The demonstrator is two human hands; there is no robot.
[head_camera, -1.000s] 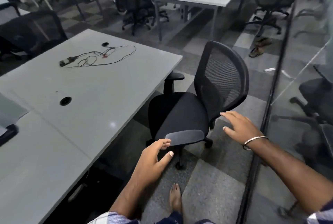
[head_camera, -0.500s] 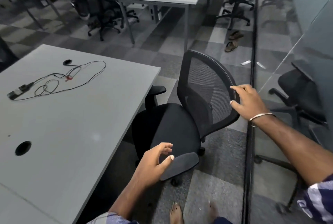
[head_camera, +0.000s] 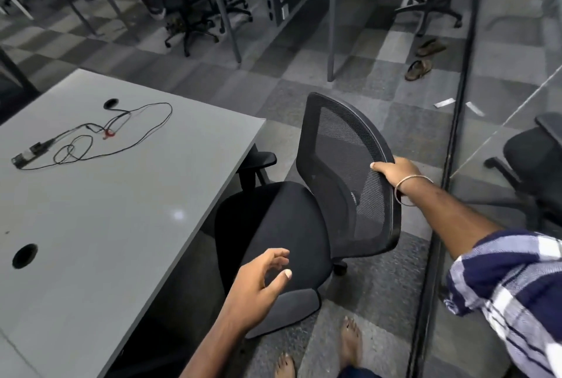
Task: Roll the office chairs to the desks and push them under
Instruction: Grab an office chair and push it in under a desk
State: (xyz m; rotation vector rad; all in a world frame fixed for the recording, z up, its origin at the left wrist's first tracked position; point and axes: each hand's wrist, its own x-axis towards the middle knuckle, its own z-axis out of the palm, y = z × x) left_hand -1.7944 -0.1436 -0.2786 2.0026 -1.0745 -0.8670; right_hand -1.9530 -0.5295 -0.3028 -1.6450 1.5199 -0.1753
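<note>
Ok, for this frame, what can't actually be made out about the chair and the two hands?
- Chair base and most wheels: head view, hidden under the seat; only one wheel shows.
- Right hand fingers: wrapped behind the backrest edge, so only thumb and knuckles show.
- Left hand: whether it touches the near armrest is unclear; it overlaps it.
- Far armrest: partly covered by the desk corner.

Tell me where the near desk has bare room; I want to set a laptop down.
The near desk is bare between its right edge and the round cable hole, below the cable. The far left part is crowded: a looped black cable and small adapter lie there.
</note>
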